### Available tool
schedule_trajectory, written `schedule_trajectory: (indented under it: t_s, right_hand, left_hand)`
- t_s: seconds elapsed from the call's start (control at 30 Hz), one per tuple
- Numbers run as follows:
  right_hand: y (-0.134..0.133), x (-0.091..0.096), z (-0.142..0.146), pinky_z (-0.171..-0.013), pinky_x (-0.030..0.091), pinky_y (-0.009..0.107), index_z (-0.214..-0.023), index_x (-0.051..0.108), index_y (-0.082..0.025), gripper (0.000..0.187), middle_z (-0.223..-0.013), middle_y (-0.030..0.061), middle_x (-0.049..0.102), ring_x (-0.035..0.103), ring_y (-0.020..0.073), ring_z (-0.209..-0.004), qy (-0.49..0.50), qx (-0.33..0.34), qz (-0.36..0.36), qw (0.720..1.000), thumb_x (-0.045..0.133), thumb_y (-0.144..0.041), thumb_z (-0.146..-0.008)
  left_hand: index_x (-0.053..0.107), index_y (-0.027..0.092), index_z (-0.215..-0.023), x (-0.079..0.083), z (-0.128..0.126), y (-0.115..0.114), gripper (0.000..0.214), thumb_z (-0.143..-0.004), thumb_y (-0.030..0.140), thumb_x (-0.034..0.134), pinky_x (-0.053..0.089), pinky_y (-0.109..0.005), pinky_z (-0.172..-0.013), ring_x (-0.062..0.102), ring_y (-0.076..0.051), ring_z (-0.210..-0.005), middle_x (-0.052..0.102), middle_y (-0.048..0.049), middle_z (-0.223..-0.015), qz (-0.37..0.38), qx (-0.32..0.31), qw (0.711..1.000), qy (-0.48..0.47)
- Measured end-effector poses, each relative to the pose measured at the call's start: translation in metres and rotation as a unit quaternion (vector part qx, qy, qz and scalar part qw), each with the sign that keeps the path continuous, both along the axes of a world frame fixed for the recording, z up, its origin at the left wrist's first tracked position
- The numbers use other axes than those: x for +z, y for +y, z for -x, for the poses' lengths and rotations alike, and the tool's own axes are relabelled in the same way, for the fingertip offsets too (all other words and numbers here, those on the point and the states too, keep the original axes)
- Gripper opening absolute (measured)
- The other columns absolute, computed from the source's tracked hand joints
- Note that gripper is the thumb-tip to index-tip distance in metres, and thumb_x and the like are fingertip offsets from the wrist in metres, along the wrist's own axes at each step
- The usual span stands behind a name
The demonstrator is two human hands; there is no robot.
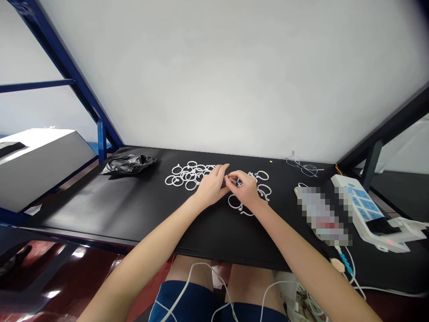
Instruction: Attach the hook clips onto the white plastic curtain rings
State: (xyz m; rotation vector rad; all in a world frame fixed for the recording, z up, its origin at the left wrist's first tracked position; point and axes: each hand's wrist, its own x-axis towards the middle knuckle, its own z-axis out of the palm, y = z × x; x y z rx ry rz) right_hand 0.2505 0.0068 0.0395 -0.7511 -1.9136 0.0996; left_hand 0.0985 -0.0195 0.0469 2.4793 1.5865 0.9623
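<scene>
My right hand (245, 188) is closed in a pinch, thumb and forefinger together on what looks like a small part of a white ring, mostly hidden by the fingers. Beside it, my left hand (211, 185) has its fingers stretched out and its thumb apart, with the fingertips close to the pinch. Left of that hand lies a heap of thin white rings (191, 184), some with small tabs and overlapping. A looser group of white rings (262, 175) is spread around and partly under my right hand and wrist.
On the black table (140, 205), a crumpled black plastic bag (129, 164) lies at the left. Eyeglasses (309, 170), a blurred phone (321, 217) on a cable and a white power strip (365, 208) are at the right. White cables hang over my lap.
</scene>
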Motion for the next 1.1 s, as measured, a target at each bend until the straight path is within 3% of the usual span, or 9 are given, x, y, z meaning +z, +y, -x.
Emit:
schedule_trajectory:
  t_s: [0.2,0.47,0.77,1.1]
  right_hand:
    - [-0.0047,0.0047,0.001,-0.06,0.048,0.027,-0.077,0.06,-0.022,0.012,-0.069,0.0002,0.064,0.057,0.0133,-0.061,-0.002,0.014,-0.024,1.0,0.056,-0.023,-0.088]
    - [-0.0045,0.0043,0.0,-0.062,0.05,0.028,-0.083,0.062,-0.022,0.008,-0.072,0.0014,0.065,0.059,0.0141,-0.065,0.013,0.01,-0.035,0.999,0.057,-0.023,-0.089]
    - [-0.0043,0.003,-0.0011,-0.064,0.053,0.031,-0.088,0.063,-0.023,0.011,-0.078,0.0033,0.068,0.062,0.0165,-0.068,0.012,-0.025,0.003,1.0,0.055,-0.031,-0.091]
    - [0.0005,0.0017,-0.0016,-0.063,0.055,0.029,-0.092,0.062,-0.021,0.011,-0.079,0.0036,0.066,0.064,0.0162,-0.071,0.04,-0.006,0.019,0.999,0.055,-0.03,-0.091]
  left_hand:
    - [0.04,0.02,-0.13,0.0016,0.0005,-0.0029,0.038,-0.092,0.026,0.044,0.053,-0.034,-0.082,0.06,-0.022,-0.11,0.058,-0.011,-0.125,0.026,-0.041,0.998,-0.025]
    - [0.053,0.02,-0.101,0.0056,0.0008,-0.0035,0.013,-0.091,0.027,0.048,0.047,-0.026,-0.065,0.062,-0.017,-0.086,0.064,-0.0039,-0.097,-0.002,-0.028,0.999,-0.026]
    - [0.053,0.019,-0.087,0.0032,-0.001,-0.0022,0.011,-0.091,0.026,0.047,0.036,-0.022,-0.055,0.057,-0.013,-0.072,0.06,-0.0017,-0.08,-0.04,-0.001,0.999,-0.006]
    - [0.053,0.018,-0.073,-0.0028,0.0013,0.0023,0.025,-0.095,0.029,0.045,0.031,-0.021,-0.053,0.052,-0.011,-0.063,0.058,-0.0005,-0.072,-0.076,-0.005,0.997,-0.017]
